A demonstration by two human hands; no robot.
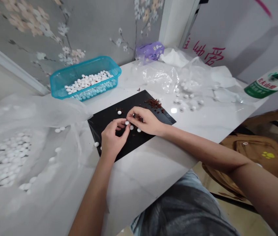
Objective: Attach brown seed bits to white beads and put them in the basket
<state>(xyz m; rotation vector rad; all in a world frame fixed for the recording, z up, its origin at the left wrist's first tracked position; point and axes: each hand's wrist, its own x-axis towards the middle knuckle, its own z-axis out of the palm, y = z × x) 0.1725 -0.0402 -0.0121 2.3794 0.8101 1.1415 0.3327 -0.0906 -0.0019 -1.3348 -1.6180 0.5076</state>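
My left hand (113, 136) pinches a small white egg-shaped piece (127, 123) between thumb and fingers, above a black mat (104, 119). My right hand (146, 120) meets it from the right, its fingertips closed together at the piece. Whatever those right fingertips hold is too small or hidden to make out. Under and beside the hands, several loose white pieces (139, 130) lie on the mat. Another white piece (119, 112) sits farther back by a thin brown bit. A heap of small reddish-brown bits (155, 104) covers the mat's far right part.
Behind the mat stands a blue plastic basket (84, 88) partly filled with white pieces. At left, a clear plastic bag (62, 170) holds many more. Crumpled plastic (160, 77), a purple packet (151, 50) and a large bottle (264, 83) occupy the right back. A brown backpack (261, 160) is beside the table.
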